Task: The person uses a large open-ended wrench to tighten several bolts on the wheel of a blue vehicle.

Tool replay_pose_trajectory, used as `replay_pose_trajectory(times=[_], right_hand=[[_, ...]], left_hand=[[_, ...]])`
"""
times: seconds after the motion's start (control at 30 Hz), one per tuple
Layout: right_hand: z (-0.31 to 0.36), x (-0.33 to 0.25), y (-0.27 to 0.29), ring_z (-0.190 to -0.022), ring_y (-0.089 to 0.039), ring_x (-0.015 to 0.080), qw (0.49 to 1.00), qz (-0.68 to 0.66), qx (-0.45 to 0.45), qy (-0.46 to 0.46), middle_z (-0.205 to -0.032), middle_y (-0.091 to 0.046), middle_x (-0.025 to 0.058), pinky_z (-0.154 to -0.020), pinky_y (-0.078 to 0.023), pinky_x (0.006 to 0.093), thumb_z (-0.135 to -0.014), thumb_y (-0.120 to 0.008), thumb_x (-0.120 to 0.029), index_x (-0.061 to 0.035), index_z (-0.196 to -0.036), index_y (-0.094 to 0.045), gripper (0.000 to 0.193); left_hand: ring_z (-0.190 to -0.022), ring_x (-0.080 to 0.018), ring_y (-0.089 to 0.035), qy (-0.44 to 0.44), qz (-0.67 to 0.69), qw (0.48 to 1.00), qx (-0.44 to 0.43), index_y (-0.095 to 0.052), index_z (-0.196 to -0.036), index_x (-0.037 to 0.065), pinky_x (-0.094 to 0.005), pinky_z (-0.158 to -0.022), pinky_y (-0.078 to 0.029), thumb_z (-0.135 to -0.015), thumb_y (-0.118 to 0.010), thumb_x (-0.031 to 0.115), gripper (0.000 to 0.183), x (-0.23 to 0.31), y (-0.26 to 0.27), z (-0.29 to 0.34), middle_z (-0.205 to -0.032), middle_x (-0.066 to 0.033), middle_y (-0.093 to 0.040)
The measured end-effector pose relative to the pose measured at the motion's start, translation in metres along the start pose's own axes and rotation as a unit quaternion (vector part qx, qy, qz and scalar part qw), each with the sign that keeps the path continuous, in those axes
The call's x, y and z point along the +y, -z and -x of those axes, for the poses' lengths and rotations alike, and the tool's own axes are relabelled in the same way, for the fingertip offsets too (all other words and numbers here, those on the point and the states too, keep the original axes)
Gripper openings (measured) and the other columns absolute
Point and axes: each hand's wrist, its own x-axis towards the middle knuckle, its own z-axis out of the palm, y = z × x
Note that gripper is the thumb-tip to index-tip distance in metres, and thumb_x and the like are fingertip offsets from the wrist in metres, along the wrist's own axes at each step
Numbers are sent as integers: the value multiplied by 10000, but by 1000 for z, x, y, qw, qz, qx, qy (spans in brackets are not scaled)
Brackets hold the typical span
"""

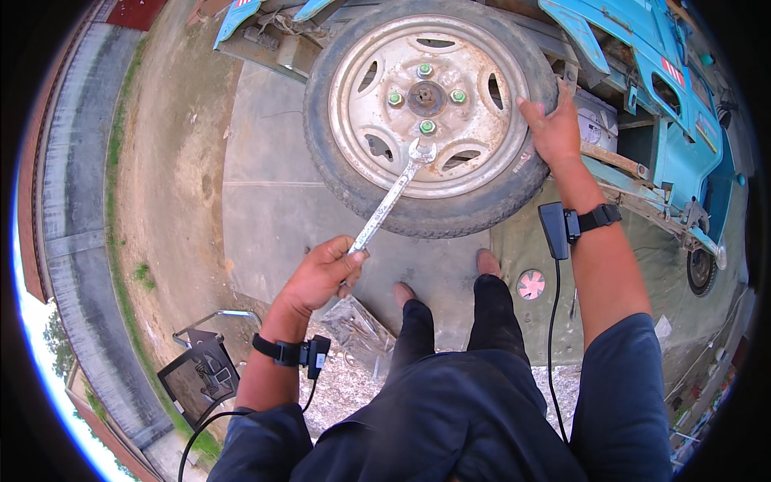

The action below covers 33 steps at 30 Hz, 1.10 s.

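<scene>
In my left hand (pixel 325 273) is a long silver open-end wrench (pixel 385 207), gripped near its lower end. The wrench's open jaw lies over the wheel face, just below the bottom nut (pixel 427 127); a small gap seems to separate them. Several greenish nuts ring the hub (pixel 426 98) of a rusty silver wheel (pixel 357 96) with a black tyre (pixel 333 165). My right hand (pixel 556 132) grips the tyre's right side, its thumb over the sidewall and its fingers partly hidden around the tread.
Blue vehicle bodywork (pixel 634 48) stands behind and right of the wheel, with a wooden bar (pixel 614 159) protruding. Between my feet and the left rests a clear-wrapped bundle (pixel 357 333). A folding-framed black tray (pixel 201 377) is at lower left; a pink disc (pixel 531 284) lies by my right foot.
</scene>
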Motion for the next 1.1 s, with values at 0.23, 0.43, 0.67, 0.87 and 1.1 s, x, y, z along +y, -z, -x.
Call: replay_pose_trajectory(times=[0.23, 0.43, 0.67, 0.87, 1.1], right_hand=[[4, 4, -8, -1263, -499, 409, 1000, 16, 26, -1, -1354, -507, 304, -1068, -400, 435, -762, -782, -429, 69, -1422, -399, 911], [-2, 14, -11, -1257, -492, 422, 999, 19, 34, 25, -1343, -512, 307, -1065, -401, 450, -761, -779, -433, 60, -1420, -405, 904], [-3, 17, -15, -1236, -512, 427, 999, 15, 35, 30, -1315, -520, 332, -1057, -403, 450, -759, -787, -429, 92, -1405, -409, 912], [3, 20, -10, -1184, -557, 420, 997, -15, 42, 63, -1261, -557, 329, -1028, -424, 437, -768, -788, -376, 129, -1376, -413, 875], [28, -1, -7, -1160, -586, 362, 997, -66, 25, 20, -1262, -589, 271, -1029, -432, 402, -782, -787, -311, 96, -1373, -435, 800]], left_hand=[[-520, -92, -472, -34, 124, 987, 94, -544, -991, 51, -236, -475, -382, -1030, -531, 202, 156, -33, -97, -15, -651, -13, -513], [-541, -78, -472, -64, 166, 980, 92, -476, -934, 70, -241, -482, -397, -1037, -517, 215, 183, -27, -148, -32, -680, 5, -502], [-565, -81, -471, -78, 229, 967, 74, -443, -944, 93, -267, -484, -411, -1027, -522, 182, 146, -13, -182, -56, -690, 17, -474], [-501, -92, -484, -14, 118, 992, 38, -492, -949, 75, -245, -440, -373, -1014, -552, 190, 145, -13, -106, -36, -680, 1, -520], [-478, -86, -446, 20, -112, 993, -41, -525, -922, 61, -264, -447, -361, -1003, -566, 208, 173, 32, 28, -32, -613, 11, -487]])
